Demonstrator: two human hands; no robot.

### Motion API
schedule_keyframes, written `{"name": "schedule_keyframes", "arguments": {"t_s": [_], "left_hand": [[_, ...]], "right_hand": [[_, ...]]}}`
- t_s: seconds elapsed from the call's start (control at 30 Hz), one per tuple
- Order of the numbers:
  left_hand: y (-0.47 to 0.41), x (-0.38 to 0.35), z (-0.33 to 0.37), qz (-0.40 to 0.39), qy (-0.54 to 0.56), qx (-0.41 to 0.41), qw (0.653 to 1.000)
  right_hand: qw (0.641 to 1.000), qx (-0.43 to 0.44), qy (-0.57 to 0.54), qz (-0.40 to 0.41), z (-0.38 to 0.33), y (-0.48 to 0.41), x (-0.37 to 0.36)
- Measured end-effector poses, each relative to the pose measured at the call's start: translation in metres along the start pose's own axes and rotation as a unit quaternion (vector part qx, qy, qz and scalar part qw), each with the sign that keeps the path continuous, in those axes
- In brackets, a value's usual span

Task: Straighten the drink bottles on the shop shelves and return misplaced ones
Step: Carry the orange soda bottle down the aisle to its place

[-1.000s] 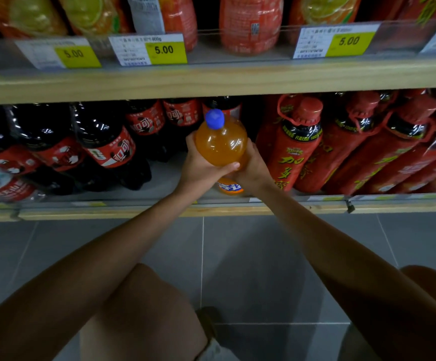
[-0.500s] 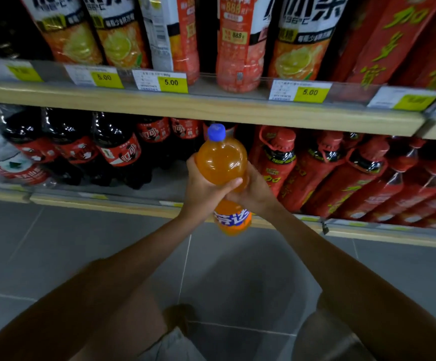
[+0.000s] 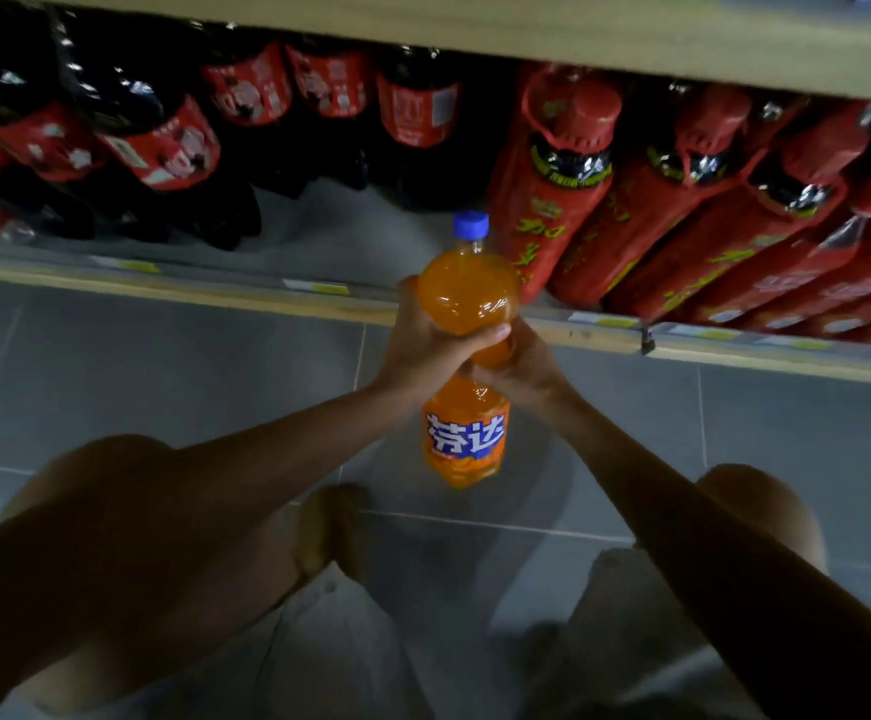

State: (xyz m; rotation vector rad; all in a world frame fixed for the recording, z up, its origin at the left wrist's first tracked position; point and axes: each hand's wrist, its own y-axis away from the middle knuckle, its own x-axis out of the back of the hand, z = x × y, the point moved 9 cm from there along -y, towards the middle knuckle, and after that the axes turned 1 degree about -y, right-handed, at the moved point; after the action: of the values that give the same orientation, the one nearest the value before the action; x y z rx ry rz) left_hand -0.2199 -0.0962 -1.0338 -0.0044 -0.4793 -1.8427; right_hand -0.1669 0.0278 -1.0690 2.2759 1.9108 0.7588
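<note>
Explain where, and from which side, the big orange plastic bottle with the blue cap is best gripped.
Grip the orange plastic bottle at its waist, between bulging shoulder and label, from both sides. It is upright, so the bulge should stop fingers slipping; the left hand and right hand hold it there.

Bottle: blue-capped orange plastic soda bottle [image 3: 467, 296] is hanging cap-up over the grey tiled floor [image 3: 163, 366].
Hands: left hand [image 3: 423, 350] and right hand [image 3: 524, 374] are gripping its middle.

Both arms outstretched, left hand [image 3: 421, 349] and right hand [image 3: 525, 375] curled round the orange bottle [image 3: 467, 440].
</note>
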Motion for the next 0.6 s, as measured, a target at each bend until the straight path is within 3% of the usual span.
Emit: {"name": "schedule_keyframes", "arguments": {"t_s": [0.2,0.4,0.6], "left_hand": [[0.013,-0.034,0.004,-0.052,-0.054,0.036,0.996],[0.049,-0.063,-0.011,-0.068,-0.059,0.085,0.992],[0.11,-0.077,0.005,-0.145,-0.12,0.112,0.976]], "right_hand": [[0.995,-0.06,-0.052,0.056,0.035,0.018,0.017],[0.992,-0.104,-0.06,0.026,0.05,0.065,0.036],[0.98,-0.191,-0.037,0.052,0.04,0.149,0.058]]}}
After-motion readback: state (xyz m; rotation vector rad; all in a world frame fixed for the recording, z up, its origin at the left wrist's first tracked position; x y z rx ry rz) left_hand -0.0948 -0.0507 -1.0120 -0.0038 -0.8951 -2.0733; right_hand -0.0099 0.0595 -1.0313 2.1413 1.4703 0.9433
